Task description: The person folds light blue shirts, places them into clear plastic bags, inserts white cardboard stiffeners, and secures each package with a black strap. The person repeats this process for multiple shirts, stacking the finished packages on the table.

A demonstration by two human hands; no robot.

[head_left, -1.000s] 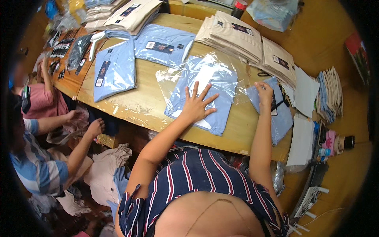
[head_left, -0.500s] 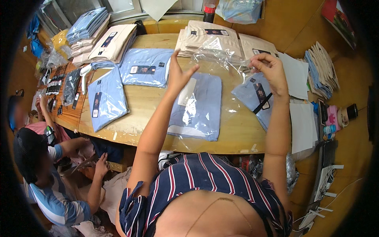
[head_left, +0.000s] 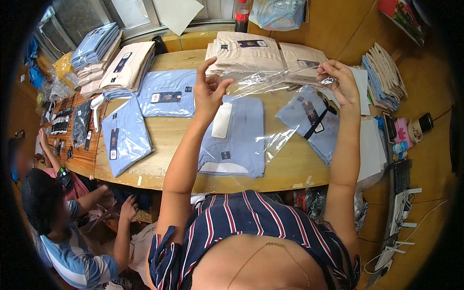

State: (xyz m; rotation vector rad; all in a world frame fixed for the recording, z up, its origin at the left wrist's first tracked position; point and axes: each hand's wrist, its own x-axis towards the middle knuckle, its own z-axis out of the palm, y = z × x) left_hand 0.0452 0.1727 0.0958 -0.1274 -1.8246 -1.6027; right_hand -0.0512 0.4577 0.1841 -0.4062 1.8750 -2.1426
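Observation:
My right hand point(head_left: 341, 83) pinches one end of a clear plastic bag point(head_left: 261, 83) with thumb and fingertips. The bag stretches across to my left hand point(head_left: 209, 94), whose thumb and index finger are spread wide while its other fingers curl. Whether the film touches that hand's fingers is hard to see. Below the bag lies a folded light-blue garment point(head_left: 241, 125), with a white tag point(head_left: 222, 120) on it and a white edge showing at its near side. Right of it, under my right forearm, sits a bagged blue garment point(head_left: 309, 121) with a dark label and black strap.
Bagged blue garments point(head_left: 126, 137) lie to the left, and beige stacks point(head_left: 246, 55) stand at the back. A white-handled tool point(head_left: 96, 108) rests near dark tags. White sheets point(head_left: 369, 150) are at the right. Another person point(head_left: 72, 232) sits at lower left; a bottle point(head_left: 241, 17) stands behind.
The bag has been drawn straighter between my hands and lies less over the middle garment. My right hand has moved up and right; my left fingers have curled more. The view has shifted slightly.

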